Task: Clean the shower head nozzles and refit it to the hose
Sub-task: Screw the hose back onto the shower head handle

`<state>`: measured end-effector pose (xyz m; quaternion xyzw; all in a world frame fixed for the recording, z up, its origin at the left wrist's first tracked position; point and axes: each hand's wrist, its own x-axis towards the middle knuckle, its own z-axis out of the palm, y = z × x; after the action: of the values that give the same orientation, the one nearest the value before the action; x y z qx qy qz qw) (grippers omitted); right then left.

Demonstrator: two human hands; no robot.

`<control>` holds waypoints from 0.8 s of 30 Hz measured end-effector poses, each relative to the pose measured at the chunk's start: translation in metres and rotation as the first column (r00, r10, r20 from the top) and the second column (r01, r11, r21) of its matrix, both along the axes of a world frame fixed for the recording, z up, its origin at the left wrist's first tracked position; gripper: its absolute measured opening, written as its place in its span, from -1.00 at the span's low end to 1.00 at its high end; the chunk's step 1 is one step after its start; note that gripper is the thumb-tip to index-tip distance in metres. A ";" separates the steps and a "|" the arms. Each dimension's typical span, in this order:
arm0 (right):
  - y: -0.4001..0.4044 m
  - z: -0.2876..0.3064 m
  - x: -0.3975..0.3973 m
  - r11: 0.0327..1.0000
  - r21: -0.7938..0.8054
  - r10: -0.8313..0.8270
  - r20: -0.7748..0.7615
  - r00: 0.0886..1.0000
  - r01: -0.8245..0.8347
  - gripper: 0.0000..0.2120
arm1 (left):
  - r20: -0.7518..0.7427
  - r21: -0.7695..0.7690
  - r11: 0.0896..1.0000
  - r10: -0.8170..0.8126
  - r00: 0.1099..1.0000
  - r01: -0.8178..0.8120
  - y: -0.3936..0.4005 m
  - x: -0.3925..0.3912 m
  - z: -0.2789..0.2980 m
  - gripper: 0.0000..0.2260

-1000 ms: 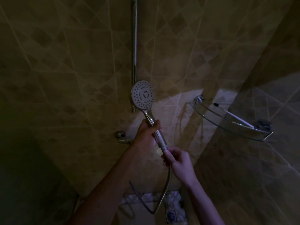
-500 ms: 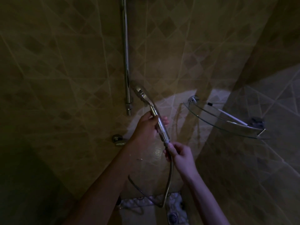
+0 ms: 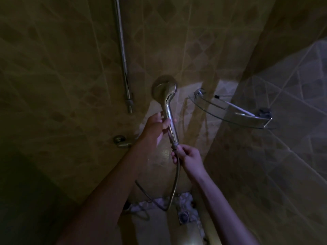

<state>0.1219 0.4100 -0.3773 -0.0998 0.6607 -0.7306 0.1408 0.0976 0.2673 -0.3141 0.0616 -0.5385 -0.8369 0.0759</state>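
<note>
A chrome shower head (image 3: 164,89) stands upright in front of the tiled wall, its shiny back turned to me and its nozzle face hidden. My left hand (image 3: 155,127) grips the handle about halfway down. My right hand (image 3: 187,154) pinches the hose nut at the bottom end of the handle. The metal hose (image 3: 174,188) hangs from there in a loop down to the floor.
A vertical chrome riser rail (image 3: 123,55) runs down the wall to the left of the head. A tap fitting (image 3: 121,141) sticks out low on the left. A glass corner shelf (image 3: 230,112) carries a slim white item. A floor drain (image 3: 184,216) lies below.
The shower head has turned about its handle: its nozzle face showed at first, then its edge, now its back. Both hands keep their holds; the view has shifted slightly.
</note>
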 end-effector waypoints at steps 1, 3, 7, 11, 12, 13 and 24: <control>0.000 -0.001 0.000 1.000 0.016 0.005 -0.008 1.000 -0.004 -0.80 | 0.012 0.009 1.000 -0.011 1.000 0.011 0.002 0.000 0.000 -0.80; -0.002 -0.006 0.002 1.000 0.028 0.003 -0.013 1.000 -0.002 -0.80 | 0.049 0.034 0.999 -0.010 0.999 0.009 0.008 0.002 0.004 -0.81; -0.005 -0.013 0.007 0.999 0.043 -0.018 -0.036 0.999 0.019 -0.79 | 0.051 0.051 0.997 -0.063 0.997 0.061 0.017 0.006 0.000 -0.93; -0.003 -0.019 0.012 0.998 0.063 -0.004 -0.028 1.000 0.006 -0.80 | 0.082 -0.056 0.997 -0.040 0.996 0.045 0.018 0.007 -0.013 -0.80; -0.002 -0.020 0.012 0.998 0.069 -0.005 -0.022 1.000 0.006 -0.80 | 0.093 -0.069 0.997 -0.018 0.995 0.024 0.019 0.006 -0.015 -0.80; -0.001 -0.022 0.013 0.998 0.069 -0.005 -0.015 1.000 0.006 -0.80 | 0.103 -0.074 0.997 0.001 0.995 0.007 0.019 0.006 -0.017 -0.81; 0.010 -0.026 0.011 0.992 0.108 -0.067 -0.034 0.997 0.071 -0.81 | 0.064 0.219 0.967 -0.145 0.987 0.128 0.014 0.005 -0.034 -0.80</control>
<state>0.1324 0.4204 -0.4034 -0.0801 0.7046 -0.6964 0.1106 0.1030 0.2817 -0.3481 0.0653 -0.4507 -0.8902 -0.0103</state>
